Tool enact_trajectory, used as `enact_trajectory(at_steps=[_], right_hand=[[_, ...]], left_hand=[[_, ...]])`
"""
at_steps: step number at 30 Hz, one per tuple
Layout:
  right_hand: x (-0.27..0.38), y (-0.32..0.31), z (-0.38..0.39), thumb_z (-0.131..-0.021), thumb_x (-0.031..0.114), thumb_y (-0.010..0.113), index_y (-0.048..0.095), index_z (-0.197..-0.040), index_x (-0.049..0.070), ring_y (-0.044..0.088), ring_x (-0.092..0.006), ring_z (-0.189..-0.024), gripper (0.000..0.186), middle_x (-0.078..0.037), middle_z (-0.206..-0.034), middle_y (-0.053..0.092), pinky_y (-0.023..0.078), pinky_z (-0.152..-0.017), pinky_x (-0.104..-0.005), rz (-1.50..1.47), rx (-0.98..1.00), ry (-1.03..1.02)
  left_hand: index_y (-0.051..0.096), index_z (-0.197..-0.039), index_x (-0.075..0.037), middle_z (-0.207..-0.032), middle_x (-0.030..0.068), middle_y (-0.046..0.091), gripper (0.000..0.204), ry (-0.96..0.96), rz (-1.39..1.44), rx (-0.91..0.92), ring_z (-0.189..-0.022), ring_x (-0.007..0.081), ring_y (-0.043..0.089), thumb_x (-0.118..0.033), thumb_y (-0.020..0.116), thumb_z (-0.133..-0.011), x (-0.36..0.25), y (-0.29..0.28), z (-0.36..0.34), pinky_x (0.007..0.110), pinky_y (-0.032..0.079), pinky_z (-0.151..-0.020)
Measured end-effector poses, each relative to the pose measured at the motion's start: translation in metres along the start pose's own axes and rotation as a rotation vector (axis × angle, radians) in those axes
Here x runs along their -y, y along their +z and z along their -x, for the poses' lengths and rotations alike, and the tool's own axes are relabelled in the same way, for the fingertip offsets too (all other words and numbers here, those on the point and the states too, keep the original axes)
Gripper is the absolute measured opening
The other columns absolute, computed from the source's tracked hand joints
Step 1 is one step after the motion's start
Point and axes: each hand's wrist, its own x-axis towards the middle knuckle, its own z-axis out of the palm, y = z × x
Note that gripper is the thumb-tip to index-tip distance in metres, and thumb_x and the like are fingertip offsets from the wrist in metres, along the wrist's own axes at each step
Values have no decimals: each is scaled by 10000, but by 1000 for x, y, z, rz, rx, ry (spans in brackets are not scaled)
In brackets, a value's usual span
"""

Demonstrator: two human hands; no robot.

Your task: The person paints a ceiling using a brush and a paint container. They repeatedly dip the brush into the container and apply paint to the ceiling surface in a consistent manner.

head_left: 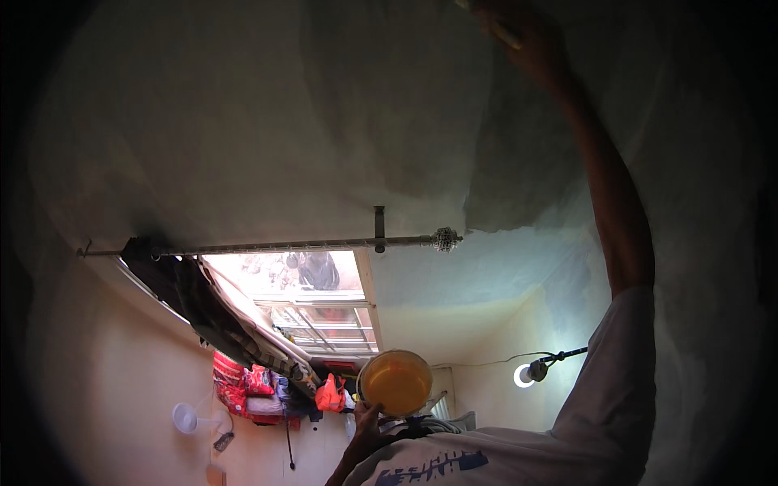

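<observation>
My left hand grips the rim of a round plastic bucket low in the view. An amber-orange liquid shows inside the bucket. Stretched high up at the right, my right hand is closed around a slim, pale yellowish handle. The tool's far end runs out at the top edge, and its kind cannot be made out. Beside this hand is the grey plastered surface, with darker, damp-looking patches.
A metal curtain rod with a round finial crosses above the window; a dark curtain hangs at its left. Red bundles lie below. A lit bulb hangs on a wire at right. A white fan-like object is lower left.
</observation>
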Motion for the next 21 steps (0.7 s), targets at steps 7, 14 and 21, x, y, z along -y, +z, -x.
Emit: enact_trajectory(at_steps=[7,14,21], right_hand=[[120,47,149,-785,72,697,674,-1246,214,621,-235,-1143,483,-31,-1322,619,534,-959,-339,-68,304,96],[206,70,266,-720,167,781,618,-1095,184,601,-262,-1070,409,-10,-1303,570,591,-683,-389,-84,545,116],[194,73,259,-769,134,776,695,-1030,211,626,-194,-891,285,63,-1099,667,583,-695,-354,-217,556,211]], left_hand=[[590,-1196,48,-1045,168,702,335,-9,-44,-64,-903,271,726,-148,624,-926,25,-20,-10,425,617,-780],[535,-1170,34,-1048,167,668,325,-58,-11,-43,-871,283,720,-114,637,-899,-3,6,5,436,633,-748],[488,-1071,37,-1003,153,617,298,-14,25,-55,-816,295,710,-81,669,-866,11,-7,-6,456,653,-724]])
